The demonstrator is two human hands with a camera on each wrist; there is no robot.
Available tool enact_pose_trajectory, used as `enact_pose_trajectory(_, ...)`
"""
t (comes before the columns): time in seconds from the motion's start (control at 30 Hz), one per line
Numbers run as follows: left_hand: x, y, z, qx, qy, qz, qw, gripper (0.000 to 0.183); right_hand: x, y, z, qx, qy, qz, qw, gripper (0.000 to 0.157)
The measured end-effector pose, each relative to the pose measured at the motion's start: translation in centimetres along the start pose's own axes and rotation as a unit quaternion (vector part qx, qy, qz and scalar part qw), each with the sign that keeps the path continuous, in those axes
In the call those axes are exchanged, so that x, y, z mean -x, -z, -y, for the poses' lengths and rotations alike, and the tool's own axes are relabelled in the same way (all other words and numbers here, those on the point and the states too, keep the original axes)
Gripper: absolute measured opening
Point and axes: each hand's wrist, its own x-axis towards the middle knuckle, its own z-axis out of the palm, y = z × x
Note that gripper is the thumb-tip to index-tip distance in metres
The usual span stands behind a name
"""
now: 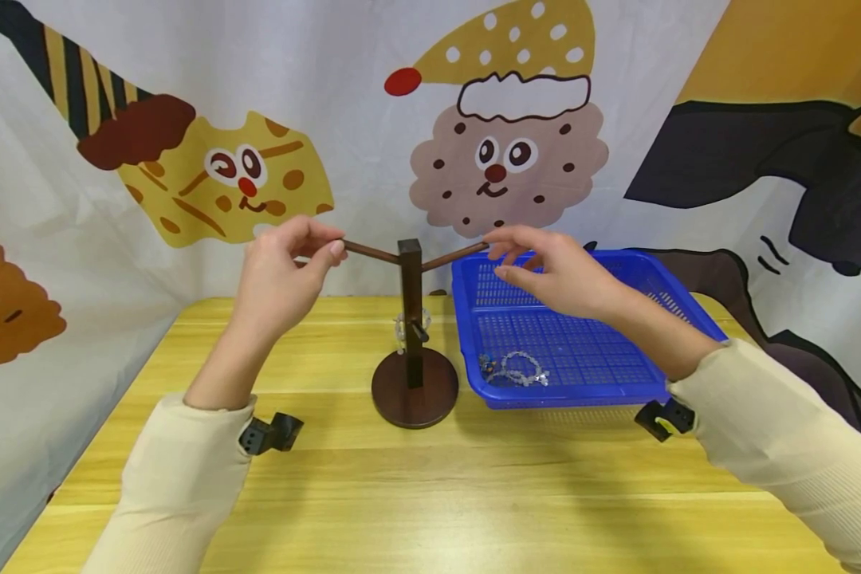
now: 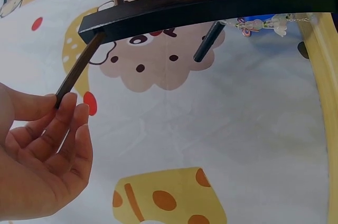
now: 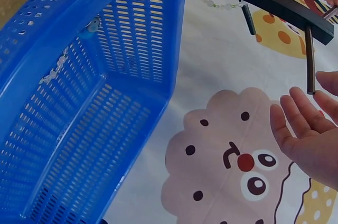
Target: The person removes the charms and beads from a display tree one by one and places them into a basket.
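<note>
A dark brown wooden jewelry stand [image 1: 414, 406] stands upright on its round base, two upper pegs slanting up and outward. My left hand [image 1: 280, 275] pinches the tip of the left upper peg [image 2: 79, 71] between thumb and forefinger. At the right upper peg [image 3: 310, 60], the fingertips of my right hand [image 1: 563, 275] are right at its end, fingers loosely extended and thumb apart. A clear beaded bracelet [image 1: 400, 331] hangs on a lower peg; in the left wrist view its beads and pale charm [image 2: 279, 24] show below the post.
Right of the stand sits a blue plastic basket [image 1: 581, 392], close beneath my right forearm. Inside its near left corner lie a clear beaded bracelet [image 1: 520, 371] and a small blue-and-gold piece [image 1: 486, 365]. Behind the wooden table [image 1: 430, 494] hangs a cartoon-printed cloth [image 1: 359, 96].
</note>
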Motion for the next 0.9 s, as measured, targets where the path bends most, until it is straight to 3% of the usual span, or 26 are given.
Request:
enact_pose_trajectory(0.2,0.3,-0.1,0.2,0.003,-0.009,-0.001,1.0000,0.017,0.0,0.0,0.0,-0.001,0.000,0.002,1.000,0.035)
enact_pose_trajectory(0.47,1.2,-0.3,0.6,0.006,0.011,0.009,0.9999,0.023,0.0,0.0,0.0,0.000,0.000,-0.001,1.000,0.034)
enact_pose_trajectory(0.9,3.1,-3.1,1.3,0.001,0.022,0.051,0.9985,0.015,0.1,-0.1,-0.2,-0.004,0.001,-0.001,1.000,0.037)
